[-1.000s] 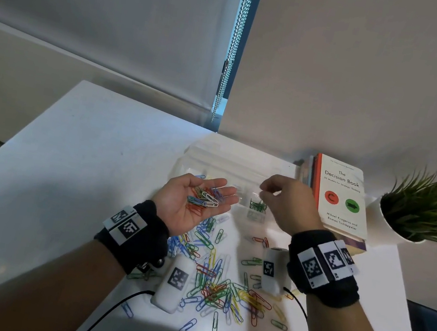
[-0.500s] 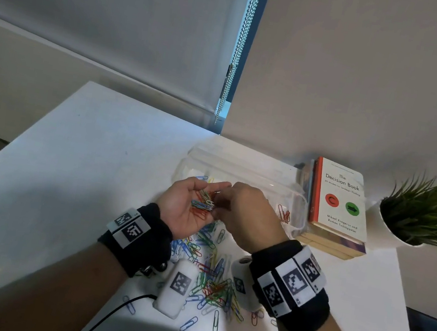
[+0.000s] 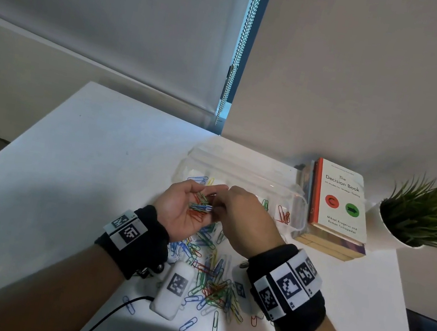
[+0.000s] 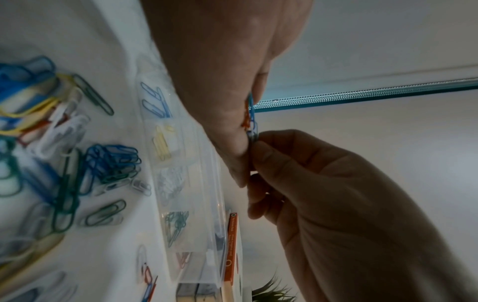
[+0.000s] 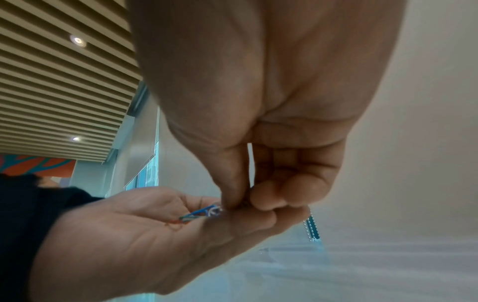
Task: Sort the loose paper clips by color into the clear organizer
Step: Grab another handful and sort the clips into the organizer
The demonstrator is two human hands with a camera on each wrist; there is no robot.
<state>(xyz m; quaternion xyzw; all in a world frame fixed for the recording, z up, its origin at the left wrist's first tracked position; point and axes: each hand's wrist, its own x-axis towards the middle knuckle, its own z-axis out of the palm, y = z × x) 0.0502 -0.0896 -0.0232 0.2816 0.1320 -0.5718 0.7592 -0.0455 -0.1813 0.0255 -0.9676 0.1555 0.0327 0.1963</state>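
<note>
My left hand (image 3: 183,210) lies palm up above the table, fingers nearly straight, with a small bunch of mixed clips (image 3: 200,205) resting in it. My right hand (image 3: 218,201) reaches into that palm, thumb and forefinger pinching one clip of the bunch (image 5: 210,211); its colour is unclear. Just beyond both hands lies the clear organizer (image 3: 242,173), with blue clips (image 3: 197,179), yellow, white, green (image 3: 265,204) and red clips (image 3: 282,215) in separate compartments. The loose pile of coloured clips (image 3: 211,279) lies on the white table under my wrists.
A stack of books (image 3: 338,202) sits right of the organizer, and a potted plant (image 3: 422,219) stands further right. A white tagged module (image 3: 173,288) with a black cable lies by the pile. A bead chain (image 3: 239,53) hangs at the wall.
My right hand has come back left from over the organizer's green compartment to my left palm and now pinches a clip there. The left hand has stayed put, its fingers slightly more cupped.
</note>
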